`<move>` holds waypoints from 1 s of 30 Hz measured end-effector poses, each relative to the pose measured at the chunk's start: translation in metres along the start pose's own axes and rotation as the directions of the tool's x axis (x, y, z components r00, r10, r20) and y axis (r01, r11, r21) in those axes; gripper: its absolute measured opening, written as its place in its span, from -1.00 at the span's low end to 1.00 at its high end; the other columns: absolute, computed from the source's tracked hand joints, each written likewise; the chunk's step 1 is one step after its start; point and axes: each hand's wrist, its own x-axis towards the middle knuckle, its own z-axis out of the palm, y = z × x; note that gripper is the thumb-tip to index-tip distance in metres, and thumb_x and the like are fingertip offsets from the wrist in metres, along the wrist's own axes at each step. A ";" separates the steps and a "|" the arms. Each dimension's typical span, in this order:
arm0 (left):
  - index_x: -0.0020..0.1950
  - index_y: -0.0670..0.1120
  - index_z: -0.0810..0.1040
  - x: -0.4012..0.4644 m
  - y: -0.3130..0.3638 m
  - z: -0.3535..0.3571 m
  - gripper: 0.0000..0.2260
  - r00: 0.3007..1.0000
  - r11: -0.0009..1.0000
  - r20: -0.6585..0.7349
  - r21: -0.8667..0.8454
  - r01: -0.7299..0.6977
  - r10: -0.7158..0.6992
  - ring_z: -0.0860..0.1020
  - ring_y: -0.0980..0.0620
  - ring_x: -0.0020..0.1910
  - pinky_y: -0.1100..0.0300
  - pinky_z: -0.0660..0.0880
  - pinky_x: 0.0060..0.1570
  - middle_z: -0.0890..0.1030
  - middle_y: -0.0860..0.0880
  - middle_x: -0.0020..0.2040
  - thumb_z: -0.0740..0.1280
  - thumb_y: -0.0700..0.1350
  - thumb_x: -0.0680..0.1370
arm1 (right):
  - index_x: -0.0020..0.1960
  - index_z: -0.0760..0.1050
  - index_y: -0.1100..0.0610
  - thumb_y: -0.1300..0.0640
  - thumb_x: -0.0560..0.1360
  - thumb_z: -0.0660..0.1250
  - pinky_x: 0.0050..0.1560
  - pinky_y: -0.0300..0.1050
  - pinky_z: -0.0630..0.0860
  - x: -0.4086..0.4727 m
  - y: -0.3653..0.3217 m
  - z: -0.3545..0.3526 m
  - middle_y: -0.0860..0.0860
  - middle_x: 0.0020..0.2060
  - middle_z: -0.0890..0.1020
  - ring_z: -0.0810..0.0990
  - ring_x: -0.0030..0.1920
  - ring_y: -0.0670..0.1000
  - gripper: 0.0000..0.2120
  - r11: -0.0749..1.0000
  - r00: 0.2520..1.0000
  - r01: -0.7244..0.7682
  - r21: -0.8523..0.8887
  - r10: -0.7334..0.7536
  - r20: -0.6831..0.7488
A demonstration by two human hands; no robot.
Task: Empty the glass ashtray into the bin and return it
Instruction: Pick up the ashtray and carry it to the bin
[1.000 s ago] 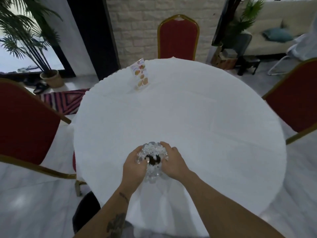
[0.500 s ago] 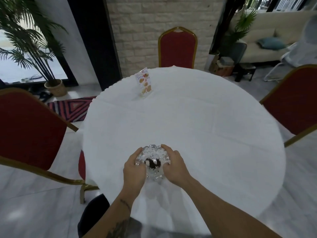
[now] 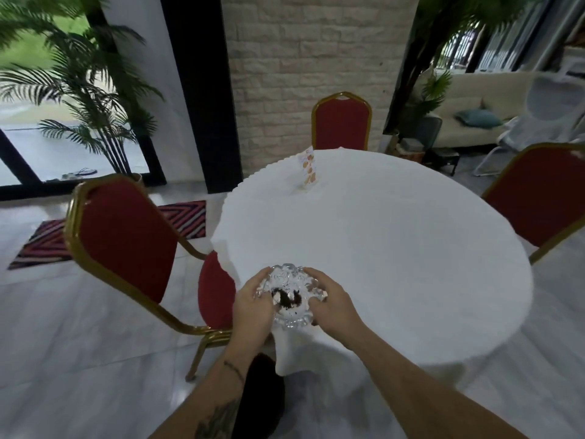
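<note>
Gripping glass ashtray (image 3: 289, 299) at near table edge (image 3: 316, 353): left hand (image 3: 253, 307) and right hand (image 3: 332, 307) clamped on opposite rims. Dark ash inside; tilt risks spill on white cloth. Slick glass could slip. Bin unclear.

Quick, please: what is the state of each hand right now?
Left hand: closed on the glass ashtray, left side.
Right hand: closed on the same ashtray, right side.

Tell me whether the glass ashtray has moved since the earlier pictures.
Yes. The glass ashtray, held between the left hand and right hand, has come toward the person: it was farther in on the white table and is now at its near edge.
</note>
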 end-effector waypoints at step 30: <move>0.39 0.02 0.50 0.056 -0.246 -0.141 -0.36 0.955 0.892 0.247 0.376 -0.251 0.165 0.42 0.13 0.39 0.12 0.40 0.41 0.48 0.04 0.38 0.21 -0.48 0.40 | 0.37 0.41 0.10 0.41 0.45 0.39 0.05 -0.38 0.51 0.008 0.157 0.209 -0.02 0.12 0.62 0.60 0.07 -0.21 -0.46 0.997 0.944 -0.075 -0.024 0.079 0.321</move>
